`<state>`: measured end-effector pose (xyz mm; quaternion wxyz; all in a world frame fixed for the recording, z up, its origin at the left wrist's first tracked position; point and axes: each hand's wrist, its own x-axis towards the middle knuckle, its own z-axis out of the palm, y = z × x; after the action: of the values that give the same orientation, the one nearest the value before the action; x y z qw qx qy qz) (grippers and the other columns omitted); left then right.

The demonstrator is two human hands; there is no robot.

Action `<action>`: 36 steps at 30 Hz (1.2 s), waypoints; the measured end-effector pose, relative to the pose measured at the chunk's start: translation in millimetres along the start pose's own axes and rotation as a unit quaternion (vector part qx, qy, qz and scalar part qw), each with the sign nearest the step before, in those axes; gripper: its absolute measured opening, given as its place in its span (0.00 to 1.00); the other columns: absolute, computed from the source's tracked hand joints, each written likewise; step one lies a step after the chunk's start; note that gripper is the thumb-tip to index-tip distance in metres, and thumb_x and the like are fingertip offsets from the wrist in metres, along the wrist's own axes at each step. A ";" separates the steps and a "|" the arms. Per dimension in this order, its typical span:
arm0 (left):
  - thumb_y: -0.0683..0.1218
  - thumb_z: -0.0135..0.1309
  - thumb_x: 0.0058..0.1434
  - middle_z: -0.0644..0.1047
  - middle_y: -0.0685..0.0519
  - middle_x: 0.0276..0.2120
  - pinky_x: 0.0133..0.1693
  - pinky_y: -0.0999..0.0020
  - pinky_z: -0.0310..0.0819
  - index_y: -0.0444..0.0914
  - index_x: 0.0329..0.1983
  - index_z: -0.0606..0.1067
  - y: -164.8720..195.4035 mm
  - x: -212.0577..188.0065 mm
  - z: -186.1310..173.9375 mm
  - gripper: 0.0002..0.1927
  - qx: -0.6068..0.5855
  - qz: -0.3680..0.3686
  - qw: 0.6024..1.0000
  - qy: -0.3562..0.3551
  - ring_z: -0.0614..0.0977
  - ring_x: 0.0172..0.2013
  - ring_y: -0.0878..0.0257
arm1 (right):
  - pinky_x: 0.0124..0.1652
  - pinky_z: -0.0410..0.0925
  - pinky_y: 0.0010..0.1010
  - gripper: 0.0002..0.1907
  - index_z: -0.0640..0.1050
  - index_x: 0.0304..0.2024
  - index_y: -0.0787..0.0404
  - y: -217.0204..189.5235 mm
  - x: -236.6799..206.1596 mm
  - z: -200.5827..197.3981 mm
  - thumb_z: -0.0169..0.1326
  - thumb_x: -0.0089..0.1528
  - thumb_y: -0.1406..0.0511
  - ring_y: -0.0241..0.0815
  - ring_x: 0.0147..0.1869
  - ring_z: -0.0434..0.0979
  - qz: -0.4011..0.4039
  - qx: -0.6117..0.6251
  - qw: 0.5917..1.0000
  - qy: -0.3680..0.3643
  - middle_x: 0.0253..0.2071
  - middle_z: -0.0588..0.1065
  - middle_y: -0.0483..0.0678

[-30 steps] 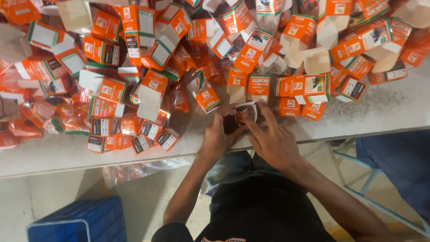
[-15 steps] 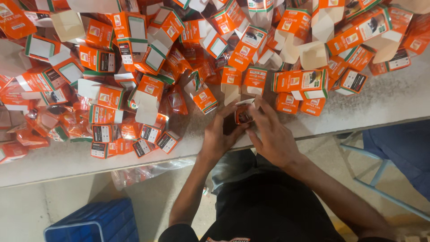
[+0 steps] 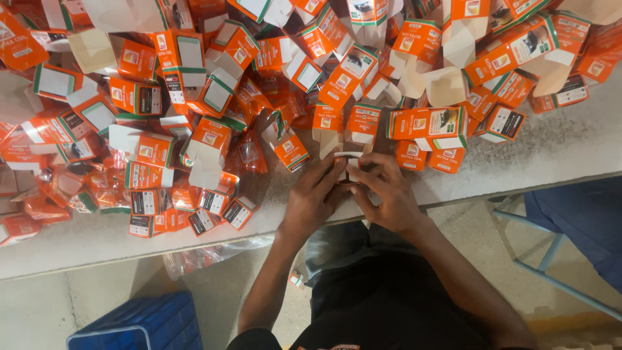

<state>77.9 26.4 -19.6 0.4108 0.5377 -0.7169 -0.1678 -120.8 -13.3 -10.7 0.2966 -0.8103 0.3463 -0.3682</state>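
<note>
Orange small carton point(image 3: 346, 170) upright, open flap up; left hand point(image 3: 314, 201), right hand point(image 3: 385, 194) gripping

This looks like a packing workshop or small factory floor. A long speckled grey bench point(image 3: 557, 149) runs left to right, and its far side is heaped with many identical small orange cartons point(image 3: 194, 97), most of them open with flaps up, some lying flat. Clear plastic wrappers point(image 3: 249, 152) lie among them. Below the bench is a bare concrete floor point(image 3: 39, 311), with a blue plastic crate point(image 3: 142, 324) near left and a light blue metal frame point(image 3: 551, 259) at right.
</note>
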 end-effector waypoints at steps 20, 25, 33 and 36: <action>0.35 0.67 0.52 0.80 0.48 0.54 0.59 0.60 0.79 0.37 0.35 0.74 8.8 -0.7 0.7 0.13 -0.159 0.006 0.987 0.013 0.79 0.63 0.48 | 0.33 0.72 0.27 0.15 0.72 0.28 0.60 21.4 -9.9 -19.2 0.68 0.56 0.72 0.37 0.34 0.83 -0.045 -0.007 0.999 -0.019 0.55 0.81 0.48; 0.34 0.65 0.50 0.80 0.47 0.51 0.60 0.55 0.78 0.37 0.39 0.80 14.8 4.5 -4.0 0.13 -0.093 0.050 0.994 0.005 0.80 0.60 0.48 | 0.35 0.75 0.27 0.11 0.76 0.39 0.65 14.9 -10.0 -24.3 0.62 0.55 0.74 0.35 0.34 0.82 -0.011 0.071 0.997 -0.032 0.54 0.80 0.50; 0.39 0.68 0.54 0.81 0.49 0.49 0.58 0.56 0.79 0.36 0.42 0.78 24.3 5.6 -7.7 0.13 -0.114 0.032 0.993 0.018 0.82 0.57 0.49 | 0.41 0.79 0.28 0.14 0.80 0.49 0.61 -1.4 0.3 -27.7 0.61 0.60 0.74 0.43 0.46 0.86 -0.020 0.056 0.998 -0.027 0.54 0.80 0.52; 0.40 0.68 0.57 0.82 0.51 0.48 0.59 0.57 0.80 0.37 0.43 0.78 21.4 4.1 -4.9 0.12 -0.107 0.028 0.994 0.022 0.83 0.57 0.50 | 0.43 0.78 0.30 0.12 0.81 0.47 0.60 -0.7 0.5 -25.8 0.64 0.61 0.73 0.45 0.47 0.85 -0.046 0.034 0.998 -0.004 0.52 0.80 0.49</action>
<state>67.8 31.5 -0.3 0.4862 0.4745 -0.7001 -0.2197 -141.0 -19.0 4.3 0.3079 -0.8163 0.2949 -0.3897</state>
